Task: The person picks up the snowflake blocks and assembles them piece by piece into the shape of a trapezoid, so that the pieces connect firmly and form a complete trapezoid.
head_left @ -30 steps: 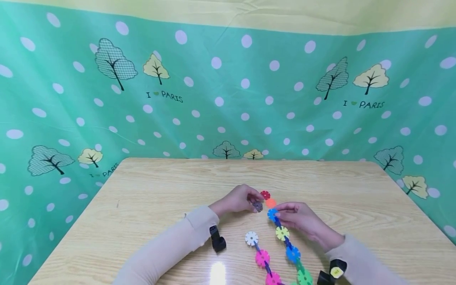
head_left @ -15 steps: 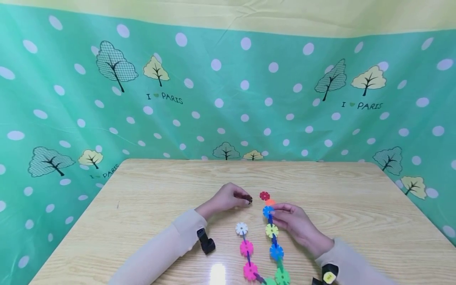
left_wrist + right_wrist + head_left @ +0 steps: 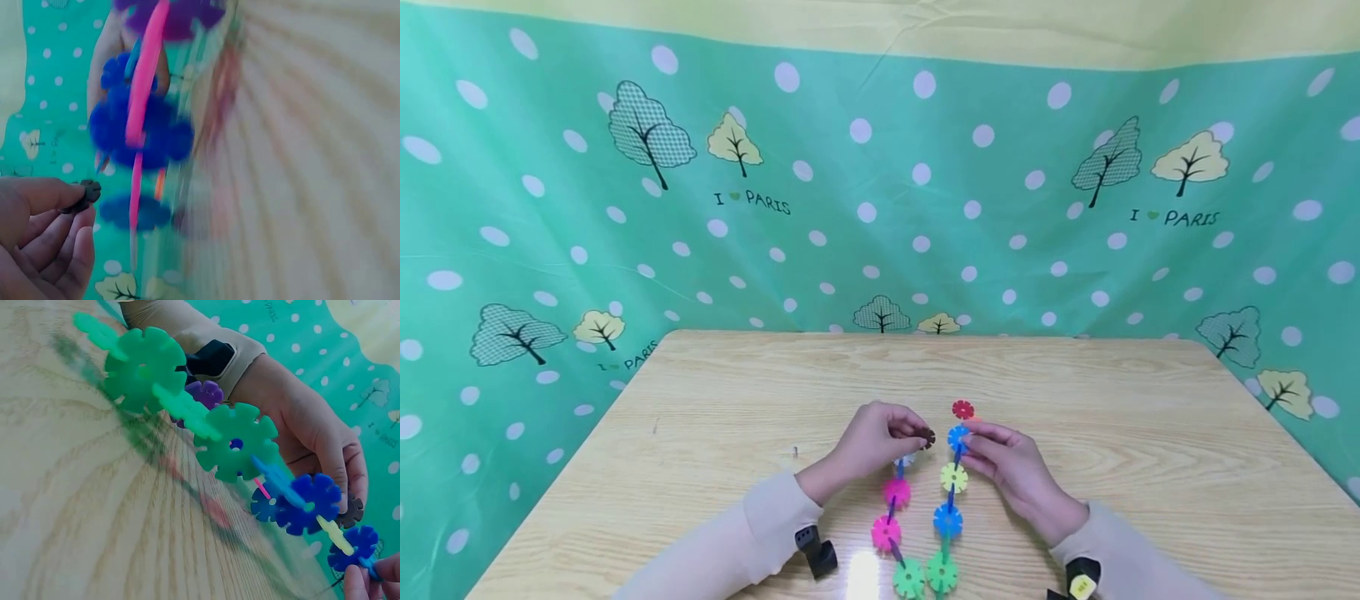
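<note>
Between thumb and fingertips, my left hand [image 3: 868, 442] pinches a dark brown snowflake disc [image 3: 928, 438], also seen in the left wrist view as a small notched disc [image 3: 89, 192]. Opposite it, my right hand [image 3: 1018, 475] pinches a blue snowflake disc [image 3: 957, 438] at one end of a linked chain. From there the chain runs through a yellow disc [image 3: 954, 477], another blue disc [image 3: 948, 521] and green discs [image 3: 942, 572], then back up through pink discs [image 3: 886, 532]. Its white end disc [image 3: 907, 460] is partly hidden by my left hand.
A loose red disc [image 3: 962, 409] lies on the wooden table [image 3: 760, 375] beyond my hands. Beside it an orange disc [image 3: 976, 419] is mostly covered by my right hand. A green dotted cloth [image 3: 820, 208] hangs behind the table.
My left hand, holding the brown disc, has moved left and nearer the chain's white end. My right hand has shifted slightly left, and the chain has swung leftward and up with it.
</note>
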{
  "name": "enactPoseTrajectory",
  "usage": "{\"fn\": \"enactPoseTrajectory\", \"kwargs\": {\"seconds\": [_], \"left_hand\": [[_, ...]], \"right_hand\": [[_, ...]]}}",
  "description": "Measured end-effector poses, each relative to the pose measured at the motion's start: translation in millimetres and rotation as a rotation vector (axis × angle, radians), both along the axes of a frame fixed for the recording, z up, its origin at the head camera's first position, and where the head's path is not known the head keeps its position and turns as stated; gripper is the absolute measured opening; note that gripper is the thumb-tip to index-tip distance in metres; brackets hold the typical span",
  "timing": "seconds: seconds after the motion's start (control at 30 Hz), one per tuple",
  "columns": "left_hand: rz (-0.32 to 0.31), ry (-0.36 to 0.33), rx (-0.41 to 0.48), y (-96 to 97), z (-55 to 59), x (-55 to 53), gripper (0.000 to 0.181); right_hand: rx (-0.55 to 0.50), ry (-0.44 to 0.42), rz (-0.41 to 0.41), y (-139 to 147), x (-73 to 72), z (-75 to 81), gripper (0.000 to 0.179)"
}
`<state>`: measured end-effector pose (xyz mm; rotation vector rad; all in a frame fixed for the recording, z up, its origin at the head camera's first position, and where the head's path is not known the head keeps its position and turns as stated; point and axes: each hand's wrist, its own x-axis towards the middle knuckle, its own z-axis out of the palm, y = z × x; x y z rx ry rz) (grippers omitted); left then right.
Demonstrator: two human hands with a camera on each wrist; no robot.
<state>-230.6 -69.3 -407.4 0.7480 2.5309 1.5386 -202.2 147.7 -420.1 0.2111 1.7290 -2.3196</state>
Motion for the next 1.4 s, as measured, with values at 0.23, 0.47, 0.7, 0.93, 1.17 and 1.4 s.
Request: {"fn": "enactPoseTrajectory", "kwargs": {"seconds": [0.23, 0.47, 0.7, 0.93, 1.17, 1.4], "left_hand": [[0.014, 0.034, 0.023, 2.9, 2.8, 10.5, 0.006], [0.000, 0.065, 0.034, 4.4, 0.1, 11.4, 0.005], [-0.010, 0.083, 0.051, 6.7, -2.7, 10.1, 0.007], [-0.013, 0.078, 0.079, 7.8, -5.0, 8.7, 0.009], [-0.025, 0.059, 0.121, 8.0, -6.1, 9.3, 0.009], [-0.039, 0.029, 0.147, 9.4, -8.9, 9.9, 0.009]], "right_hand": [[-0.002, 0.018, 0.055, -1, 1.0, 0.7, 0.016], [-0.002, 0.032, 0.098, -1, 3.2, 0.5, 0.015], [-0.023, 0.045, 0.152, -1, 3.1, 1.4, 0.012], [-0.041, 0.047, 0.185, 0, 2.4, 1.8, 0.015], [-0.050, 0.041, 0.195, 2, 3.1, 0.7, 0.016], [-0.073, 0.035, 0.227, 5, 4.7, -0.9, 0.017]]}}
